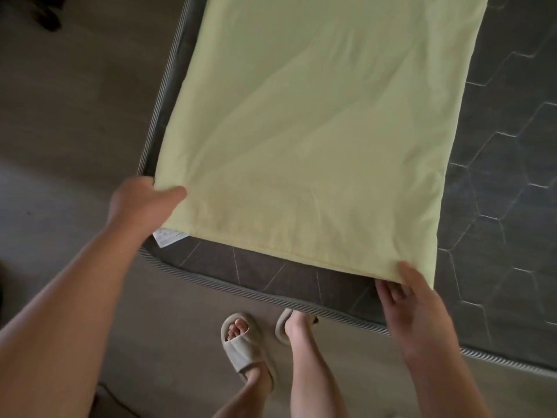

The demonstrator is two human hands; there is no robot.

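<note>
We hold the pale yellow sheet [301, 131] by its two near corners. It lies flat on the dark grey mattress [497, 176], running from the middle of the view up to 12 o'clock. Our left grip [144, 203], at 8 o'clock, pinches the left corner, thumb on top and fingers hidden beneath. Our right grip [410, 300], at 4 o'clock, pinches the right corner, thumb above and fingers curled under the edge. A white care label [168, 236] pokes out just beside the left grip. At 6 o'clock our beige slippers [241, 348] stand on the floor [60, 116].
</note>
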